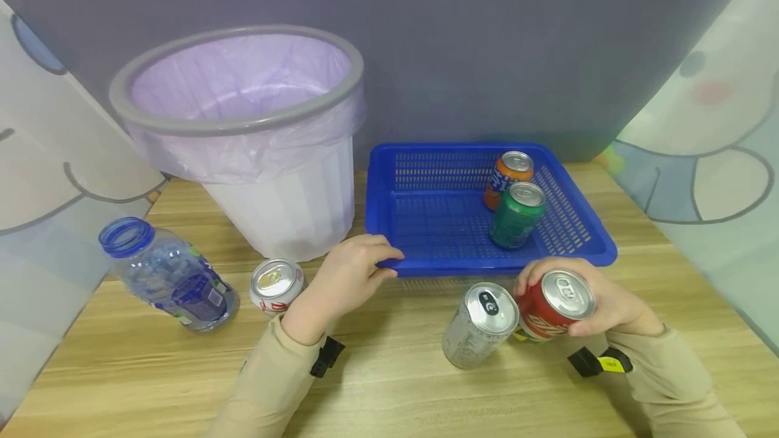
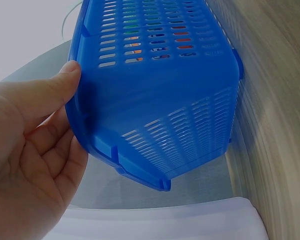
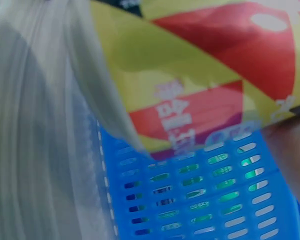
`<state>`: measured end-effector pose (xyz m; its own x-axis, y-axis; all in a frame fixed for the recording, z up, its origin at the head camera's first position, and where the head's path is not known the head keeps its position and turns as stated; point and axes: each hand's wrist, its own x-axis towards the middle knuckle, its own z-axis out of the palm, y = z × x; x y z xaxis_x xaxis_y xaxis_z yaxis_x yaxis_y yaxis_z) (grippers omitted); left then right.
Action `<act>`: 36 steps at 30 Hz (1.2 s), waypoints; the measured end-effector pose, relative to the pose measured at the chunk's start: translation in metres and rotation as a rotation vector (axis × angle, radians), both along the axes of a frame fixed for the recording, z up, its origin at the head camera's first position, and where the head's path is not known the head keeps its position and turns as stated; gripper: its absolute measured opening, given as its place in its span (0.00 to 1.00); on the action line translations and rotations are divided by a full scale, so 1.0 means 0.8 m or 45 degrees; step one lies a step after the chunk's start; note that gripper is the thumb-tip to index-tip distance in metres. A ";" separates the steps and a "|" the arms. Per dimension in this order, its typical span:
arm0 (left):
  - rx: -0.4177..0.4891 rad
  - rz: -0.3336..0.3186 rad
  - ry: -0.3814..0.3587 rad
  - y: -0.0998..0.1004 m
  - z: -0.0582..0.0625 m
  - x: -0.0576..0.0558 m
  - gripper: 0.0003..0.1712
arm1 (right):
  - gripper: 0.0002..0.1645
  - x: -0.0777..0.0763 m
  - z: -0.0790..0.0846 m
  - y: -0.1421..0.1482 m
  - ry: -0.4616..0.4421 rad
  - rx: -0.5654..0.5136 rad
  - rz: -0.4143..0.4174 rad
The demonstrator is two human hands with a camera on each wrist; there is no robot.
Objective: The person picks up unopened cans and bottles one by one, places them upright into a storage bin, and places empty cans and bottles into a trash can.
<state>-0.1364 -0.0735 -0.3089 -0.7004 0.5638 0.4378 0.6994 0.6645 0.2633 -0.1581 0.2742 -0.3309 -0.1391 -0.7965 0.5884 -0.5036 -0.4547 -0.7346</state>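
Though aslant, red can [image 1: 548,308] lid-up

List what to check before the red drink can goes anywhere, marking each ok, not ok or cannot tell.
1. Right hand grips the red drink can: ok, fingers and thumb round it.
2. Left hand holds the blue basket: ok, at the rim's near-left corner.
3. Room in basket: ok, the green can and orange can stand at its right side.
4. Red drink can over basket: not ok, it is outside the near rim.
5. Red drink can apart from silver can: cannot tell.
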 end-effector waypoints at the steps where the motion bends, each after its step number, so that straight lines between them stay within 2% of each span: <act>1: -0.001 0.000 0.002 0.000 0.000 0.000 0.13 | 0.34 0.000 0.001 0.000 -0.001 -0.007 0.003; 17: 0.012 -0.010 -0.022 0.002 -0.005 0.001 0.12 | 0.32 0.004 0.008 0.001 -0.034 -0.054 0.029; 24: 0.017 -0.012 -0.019 0.001 -0.005 0.000 0.12 | 0.32 0.001 0.013 -0.004 -0.009 -0.062 0.023; 30: 0.009 -0.010 -0.015 0.001 -0.003 0.000 0.12 | 0.32 -0.001 0.019 -0.008 -0.050 -0.103 0.040; 36: 0.000 -0.004 -0.025 0.000 -0.001 0.000 0.12 | 0.30 -0.003 0.030 -0.012 -0.078 -0.133 -0.014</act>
